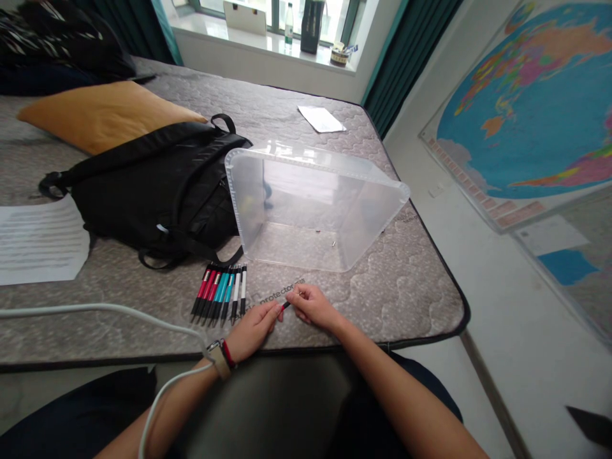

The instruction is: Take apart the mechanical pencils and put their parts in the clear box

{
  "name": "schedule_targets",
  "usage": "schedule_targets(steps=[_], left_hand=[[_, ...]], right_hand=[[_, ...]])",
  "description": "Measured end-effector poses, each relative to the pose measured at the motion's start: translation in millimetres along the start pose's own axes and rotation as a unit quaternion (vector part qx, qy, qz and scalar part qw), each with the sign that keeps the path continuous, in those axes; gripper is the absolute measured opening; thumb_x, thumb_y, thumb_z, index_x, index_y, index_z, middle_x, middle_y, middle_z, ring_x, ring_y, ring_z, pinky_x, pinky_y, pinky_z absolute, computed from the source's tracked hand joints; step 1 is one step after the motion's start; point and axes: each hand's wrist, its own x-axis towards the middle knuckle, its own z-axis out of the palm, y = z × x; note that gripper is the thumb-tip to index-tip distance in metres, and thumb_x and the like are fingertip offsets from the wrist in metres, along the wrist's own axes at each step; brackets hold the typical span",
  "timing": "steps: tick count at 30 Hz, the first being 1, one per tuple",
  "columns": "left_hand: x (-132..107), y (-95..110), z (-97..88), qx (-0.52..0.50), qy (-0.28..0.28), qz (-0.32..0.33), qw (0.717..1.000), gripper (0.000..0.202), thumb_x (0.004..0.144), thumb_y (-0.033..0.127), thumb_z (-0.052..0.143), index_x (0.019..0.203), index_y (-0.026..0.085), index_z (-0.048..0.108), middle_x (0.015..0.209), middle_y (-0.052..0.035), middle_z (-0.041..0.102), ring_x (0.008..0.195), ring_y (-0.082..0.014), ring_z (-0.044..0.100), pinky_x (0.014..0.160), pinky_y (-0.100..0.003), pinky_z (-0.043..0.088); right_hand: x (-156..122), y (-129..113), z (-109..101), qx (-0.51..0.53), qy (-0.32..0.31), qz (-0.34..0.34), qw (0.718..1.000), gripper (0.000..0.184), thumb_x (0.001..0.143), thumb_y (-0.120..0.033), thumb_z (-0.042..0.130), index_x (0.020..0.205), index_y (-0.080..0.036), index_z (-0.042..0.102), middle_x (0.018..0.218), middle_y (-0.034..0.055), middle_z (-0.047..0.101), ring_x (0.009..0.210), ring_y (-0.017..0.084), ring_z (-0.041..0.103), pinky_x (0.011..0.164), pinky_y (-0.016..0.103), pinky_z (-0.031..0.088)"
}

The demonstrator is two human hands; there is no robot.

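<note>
- Left hand (253,328) lay low on the near edge of the mattress (406,287), fingers curled and its fingertips pinched on one end of a small dark piece (285,305), slim like part of a pen.
- Right hand (313,307) met it from the other side, fingers closed on the opposite end, so the piece sat between the two hands just above the mattress.
- A row of pens (220,293), red, teal, white and black, lay side by side just left of the hands, tips pointing toward the person.
- A clear plastic bin (310,204) lay tipped on its side beyond the hands, its opening facing them.
- A black backpack (153,185) rested against the bin's left side, with an orange pillow (100,115) behind it.
- A printed sheet (38,242) lay at the far left, and a white cable (95,309) ran across the mattress to the left wrist.
- A world map (526,95) lay flat to the right, off the mattress.
</note>
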Motion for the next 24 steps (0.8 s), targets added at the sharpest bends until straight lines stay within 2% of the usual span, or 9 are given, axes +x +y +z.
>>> schedule_targets(steps=[3,6,9,14,16,19,20,24], left_hand=[[-0.9,0.0,0.4,0.001,-0.004,-0.003,1.000,0.046,0.097,0.056,0.036,0.083,0.017,0.057,0.058,0.0055,0.039,0.053,-0.0104,0.034,0.049,-0.022,0.027],[-0.2,-1.9,-0.2,-0.006,-0.002,-0.010,1.000,0.047,0.097,0.056,0.036,0.083,0.017,0.057,0.057,0.0058,0.038,0.052,-0.0103,0.033,0.048,-0.022,0.026],[0.3,-3.7,-0.5,-0.013,0.002,-0.019,1.000,0.046,0.097,0.056,0.036,0.084,0.017,0.057,0.056,0.0064,0.037,0.050,-0.0101,0.033,0.047,-0.022,0.025],[-0.4,-1.9,-0.6,-0.005,0.001,-0.016,1.000,0.047,0.097,0.056,0.036,0.083,0.017,0.057,0.057,0.0058,0.039,0.051,-0.0103,0.034,0.047,-0.022,0.026],[-0.6,-0.6,-0.8,-0.001,0.002,-0.018,1.000,0.047,0.096,0.056,0.036,0.083,0.017,0.057,0.058,0.0057,0.039,0.051,-0.0103,0.034,0.047,-0.022,0.026],[-0.7,0.2,-1.0,-0.003,0.001,-0.021,1.000,0.047,0.096,0.057,0.036,0.084,0.017,0.058,0.057,0.0058,0.038,0.051,-0.0104,0.034,0.046,-0.022,0.026],[-0.7,0.3,-1.0,-0.004,0.000,-0.021,1.000,0.047,0.096,0.057,0.036,0.084,0.017,0.058,0.057,0.0059,0.038,0.050,-0.0103,0.034,0.046,-0.022,0.026],[-0.7,-0.2,-0.7,-0.002,-0.003,-0.018,1.000,0.047,0.097,0.056,0.035,0.084,0.017,0.058,0.057,0.0059,0.038,0.051,-0.0102,0.033,0.047,-0.022,0.026]], right_hand=[[0.2,0.1,-1.0,-0.026,0.004,-0.001,1.000,0.046,0.088,-0.057,0.058,0.064,-0.020,0.044,0.042,-0.0077,0.044,0.036,0.005,0.035,0.038,0.018,0.026],[-0.1,-1.2,-3.0,0.000,-0.013,0.012,1.000,0.039,0.083,-0.056,0.065,0.079,-0.020,0.049,0.048,-0.0082,0.051,0.038,0.007,0.042,0.037,0.017,0.031],[0.2,-1.8,-4.5,0.028,-0.027,0.015,0.999,0.042,0.078,-0.055,0.070,0.093,-0.021,0.050,0.055,-0.0076,0.057,0.040,0.008,0.047,0.037,0.017,0.036],[0.6,0.0,-4.5,-0.027,-0.008,0.015,0.999,0.043,0.087,-0.057,0.058,0.070,-0.019,0.049,0.045,-0.0068,0.049,0.036,0.006,0.041,0.036,0.016,0.030],[0.2,0.5,-5.0,-0.028,-0.011,0.008,1.000,0.039,0.086,-0.055,0.061,0.074,-0.019,0.051,0.045,-0.0080,0.048,0.036,0.006,0.041,0.037,0.016,0.030],[-0.4,0.5,-5.9,0.005,-0.021,0.009,1.000,0.038,0.081,-0.052,0.069,0.094,-0.022,0.051,0.051,-0.0098,0.052,0.038,0.007,0.043,0.036,0.016,0.033],[-0.4,0.5,-5.9,0.009,-0.022,0.012,1.000,0.038,0.081,-0.052,0.069,0.094,-0.022,0.050,0.052,-0.0097,0.053,0.038,0.008,0.044,0.036,0.016,0.033],[0.2,0.5,-4.6,-0.019,-0.012,0.024,0.999,0.041,0.088,-0.057,0.057,0.074,-0.020,0.048,0.047,-0.0072,0.050,0.036,0.007,0.042,0.034,0.016,0.031]])
